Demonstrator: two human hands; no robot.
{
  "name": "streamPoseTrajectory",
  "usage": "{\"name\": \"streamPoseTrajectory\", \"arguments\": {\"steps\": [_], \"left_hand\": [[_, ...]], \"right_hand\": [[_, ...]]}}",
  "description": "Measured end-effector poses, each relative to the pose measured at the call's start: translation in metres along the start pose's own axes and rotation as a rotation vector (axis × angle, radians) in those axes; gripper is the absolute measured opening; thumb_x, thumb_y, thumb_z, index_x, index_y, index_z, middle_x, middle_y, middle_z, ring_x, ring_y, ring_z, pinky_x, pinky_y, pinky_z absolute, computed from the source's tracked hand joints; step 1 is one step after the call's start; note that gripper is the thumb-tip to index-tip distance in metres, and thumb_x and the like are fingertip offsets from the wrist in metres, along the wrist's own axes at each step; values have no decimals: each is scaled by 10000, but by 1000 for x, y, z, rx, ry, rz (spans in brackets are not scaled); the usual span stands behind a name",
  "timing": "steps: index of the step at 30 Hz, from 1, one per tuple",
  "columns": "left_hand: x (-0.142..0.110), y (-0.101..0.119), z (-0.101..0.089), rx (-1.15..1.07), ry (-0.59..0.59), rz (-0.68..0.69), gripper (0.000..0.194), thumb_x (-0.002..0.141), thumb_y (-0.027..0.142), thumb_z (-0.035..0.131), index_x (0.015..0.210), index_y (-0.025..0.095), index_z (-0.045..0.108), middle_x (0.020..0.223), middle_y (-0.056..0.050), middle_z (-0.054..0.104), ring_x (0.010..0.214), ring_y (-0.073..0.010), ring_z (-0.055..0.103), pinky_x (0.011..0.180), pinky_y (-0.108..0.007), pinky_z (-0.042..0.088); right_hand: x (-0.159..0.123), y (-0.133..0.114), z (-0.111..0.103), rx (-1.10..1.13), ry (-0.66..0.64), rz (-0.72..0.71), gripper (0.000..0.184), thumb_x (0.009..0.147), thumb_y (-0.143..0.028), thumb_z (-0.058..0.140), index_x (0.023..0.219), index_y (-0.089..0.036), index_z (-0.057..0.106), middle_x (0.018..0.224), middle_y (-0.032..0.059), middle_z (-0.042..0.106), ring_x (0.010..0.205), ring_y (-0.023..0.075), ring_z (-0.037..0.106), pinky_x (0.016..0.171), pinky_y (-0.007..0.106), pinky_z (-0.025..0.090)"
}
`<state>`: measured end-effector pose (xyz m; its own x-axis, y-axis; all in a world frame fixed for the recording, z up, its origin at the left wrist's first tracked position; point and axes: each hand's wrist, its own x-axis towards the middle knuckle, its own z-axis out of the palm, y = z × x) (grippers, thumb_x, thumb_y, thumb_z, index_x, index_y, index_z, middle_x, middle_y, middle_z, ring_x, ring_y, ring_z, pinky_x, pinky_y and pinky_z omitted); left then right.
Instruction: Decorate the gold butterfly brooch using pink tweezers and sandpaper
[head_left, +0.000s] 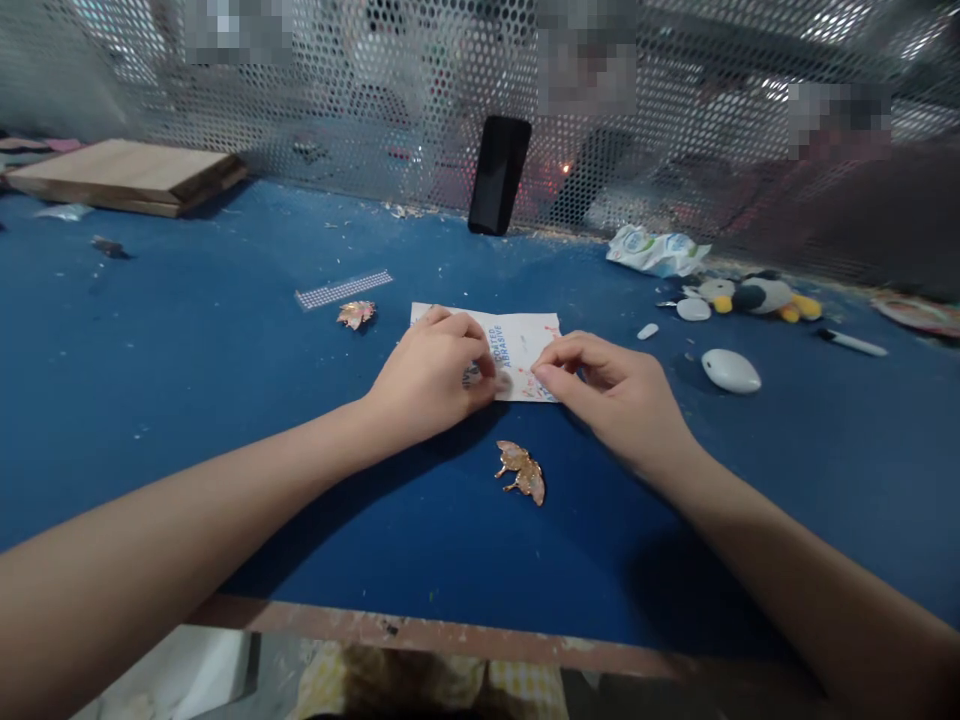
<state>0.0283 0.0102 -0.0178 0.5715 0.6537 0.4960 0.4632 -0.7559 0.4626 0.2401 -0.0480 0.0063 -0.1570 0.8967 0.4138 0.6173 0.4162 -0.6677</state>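
Observation:
A piece of sandpaper (525, 345) lies on the blue table with its white printed back up; the words "coated abrasive" show on it. My left hand (439, 370) rests over its left part, fingers curled and thumb close to the forefinger. From the right, my right hand (619, 395) reaches the paper's right edge with thumb and forefinger pinched together. Whatever is between the fingertips of either hand is too small or hidden to make out. Just in front of the paper lies a gold-and-pink butterfly ornament (523, 472). A similar small ornament (356, 315) sits beyond my left hand.
A strip of small rhinestones (345, 289) lies behind the small ornament. A black phone (499, 176) leans on the perforated metal screen (420, 100). Wooden boards (127, 175) are at back left. At right are a crumpled packet (656, 250), plush toy (765, 295), white rounded object (731, 371) and pen (853, 342).

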Motion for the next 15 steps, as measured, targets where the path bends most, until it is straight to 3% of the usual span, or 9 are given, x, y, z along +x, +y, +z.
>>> {"name": "streamPoseTrajectory", "arguments": {"steps": [5, 9, 15], "left_hand": [[-1, 1, 0, -45, 61, 55, 73, 849, 182, 715, 907, 185, 760, 1034, -60, 732, 1010, -224, 653, 953, -410, 442], [0, 9, -7, -74, 165, 174, 103, 903, 200, 686, 983, 181, 748, 1027, -59, 721, 985, -192, 657, 913, -363, 447], [-1, 10, -13, -49, 186, 317, 126, 944, 224, 666, 992, 233, 782, 1052, -56, 738, 937, -180, 625, 900, -359, 476]], "right_hand": [[0, -1, -1, -15, -57, 94, 146, 887, -360, 691, 803, -248, 731, 863, 21, 763, 793, 209, 671, 694, 361, 493], [0, -1, -1, -26, -86, 83, 177, 910, -396, 681, 826, -252, 740, 888, 21, 773, 814, 209, 698, 753, 366, 526], [-1, -2, -3, 17, -159, 32, 153, 951, -365, 636, 915, -258, 739, 969, 26, 780, 868, 212, 709, 814, 371, 545]]}}
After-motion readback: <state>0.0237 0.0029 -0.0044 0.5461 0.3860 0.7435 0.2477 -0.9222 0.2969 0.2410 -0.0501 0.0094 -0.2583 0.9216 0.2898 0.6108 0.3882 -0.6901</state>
